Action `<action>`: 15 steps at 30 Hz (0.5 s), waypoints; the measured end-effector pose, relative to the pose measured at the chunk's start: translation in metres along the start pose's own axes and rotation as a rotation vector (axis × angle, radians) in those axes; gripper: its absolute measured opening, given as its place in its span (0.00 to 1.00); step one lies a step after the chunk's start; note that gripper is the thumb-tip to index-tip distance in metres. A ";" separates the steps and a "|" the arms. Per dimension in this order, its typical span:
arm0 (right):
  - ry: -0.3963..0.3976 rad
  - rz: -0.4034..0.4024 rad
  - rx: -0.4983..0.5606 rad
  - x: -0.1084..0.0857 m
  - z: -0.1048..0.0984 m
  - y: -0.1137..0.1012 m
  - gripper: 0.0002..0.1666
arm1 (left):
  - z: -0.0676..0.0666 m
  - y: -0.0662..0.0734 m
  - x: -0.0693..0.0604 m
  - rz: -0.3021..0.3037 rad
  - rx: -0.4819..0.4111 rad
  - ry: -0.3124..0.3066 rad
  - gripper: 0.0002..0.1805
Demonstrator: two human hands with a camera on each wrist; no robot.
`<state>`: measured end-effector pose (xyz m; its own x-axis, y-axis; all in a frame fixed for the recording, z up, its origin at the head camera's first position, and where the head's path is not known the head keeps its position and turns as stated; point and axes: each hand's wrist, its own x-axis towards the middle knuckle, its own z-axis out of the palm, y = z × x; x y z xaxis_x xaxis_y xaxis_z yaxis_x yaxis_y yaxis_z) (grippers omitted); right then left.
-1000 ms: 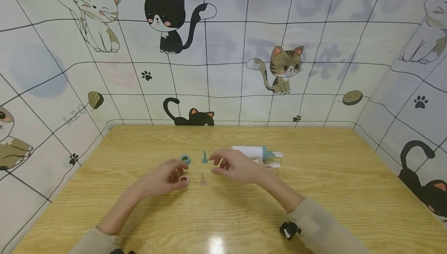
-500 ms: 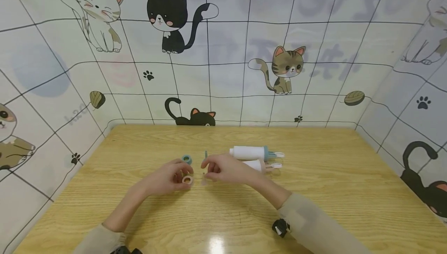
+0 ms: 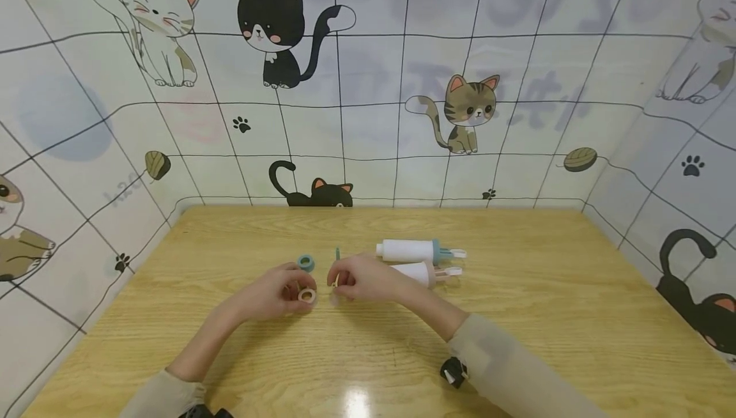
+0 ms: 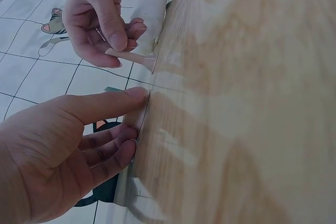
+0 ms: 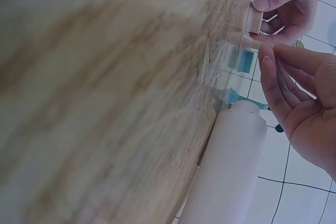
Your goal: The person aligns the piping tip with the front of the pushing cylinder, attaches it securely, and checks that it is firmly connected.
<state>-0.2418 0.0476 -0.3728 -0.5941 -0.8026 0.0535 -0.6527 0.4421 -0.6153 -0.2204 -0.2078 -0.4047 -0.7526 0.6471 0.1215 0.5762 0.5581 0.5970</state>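
Note:
My left hand (image 3: 278,293) holds a pale pink ring (image 3: 307,295) at the table surface, thumb on the near side and fingers on the far side. With thumb and fingertips, my right hand (image 3: 365,277) pinches the narrow top of a pale pink nozzle-like piece (image 4: 137,57); its flared base is down at the table. Behind the left hand lies a teal ring (image 3: 306,263). A slim teal nozzle-like piece (image 3: 337,254) stands upright just beyond the right fingertips, its lower part hidden by them in the head view.
Two white cylinders lie to the right: one with a teal end (image 3: 408,250), the other with a pink end (image 3: 422,272), partly behind the right hand. Both have white loops at their tips. A cat-print sheet (image 3: 374,149) surrounds the wooden table (image 3: 517,303) at the back and sides.
My right hand has moved left and slightly down from near the teal piece to the pink one, and its fingertips have closed on that top. The left hand stays at the pink ring.

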 end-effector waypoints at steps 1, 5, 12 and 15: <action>0.000 -0.006 -0.006 0.001 0.000 0.000 0.06 | 0.000 0.000 0.000 -0.006 -0.001 0.000 0.10; 0.000 -0.022 -0.002 0.002 0.000 0.000 0.03 | 0.000 0.000 0.000 -0.018 -0.013 -0.005 0.10; 0.018 0.029 0.111 -0.002 -0.005 -0.002 0.03 | -0.001 0.000 0.000 -0.026 -0.007 0.015 0.09; 0.034 0.036 0.124 -0.004 -0.009 -0.005 0.03 | -0.001 0.001 0.001 -0.024 0.004 0.050 0.09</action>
<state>-0.2402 0.0524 -0.3628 -0.6331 -0.7721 0.0552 -0.5688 0.4156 -0.7098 -0.2208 -0.2076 -0.4033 -0.7815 0.6064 0.1467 0.5586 0.5754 0.5974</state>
